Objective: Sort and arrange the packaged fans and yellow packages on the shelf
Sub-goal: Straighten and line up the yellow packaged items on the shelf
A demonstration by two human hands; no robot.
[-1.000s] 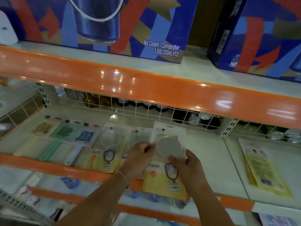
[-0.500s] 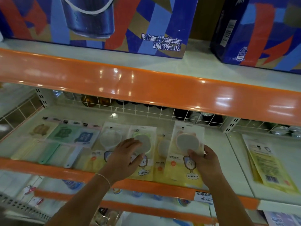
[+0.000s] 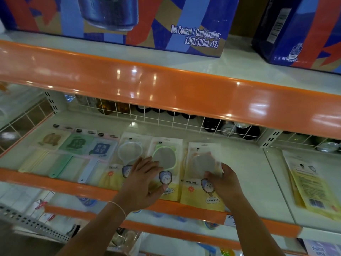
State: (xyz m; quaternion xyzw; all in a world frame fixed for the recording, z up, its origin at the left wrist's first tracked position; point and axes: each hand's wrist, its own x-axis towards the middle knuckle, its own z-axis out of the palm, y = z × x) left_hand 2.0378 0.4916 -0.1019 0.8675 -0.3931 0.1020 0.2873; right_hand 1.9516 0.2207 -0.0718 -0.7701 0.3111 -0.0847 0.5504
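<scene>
Three yellow-bottomed packages lie side by side on the middle shelf [image 3: 245, 174]: one with a white round item [image 3: 129, 154], one with a green-rimmed item [image 3: 166, 157] and one with an orange-rimmed item [image 3: 203, 169]. My left hand [image 3: 144, 183] rests with spread fingers on the green-rimmed package. My right hand [image 3: 225, 182] grips the right edge of the orange-rimmed package, thumb on its front. To the left lie packaged fans in tan [image 3: 49, 139], green [image 3: 77, 143] and blue [image 3: 103, 147], handles toward me.
A stack of yellow packages [image 3: 310, 187] lies on the adjoining shelf section at right. A white wire grid [image 3: 166, 119] with dark bottles behind it closes the shelf's back. The orange upper shelf lip [image 3: 166, 85] overhangs, with large blue boxes [image 3: 129, 21] on top.
My right hand has carried the orange-rimmed package from in front of me rightward and laid it beside the green-rimmed one. My left hand moved onto the green-rimmed package.
</scene>
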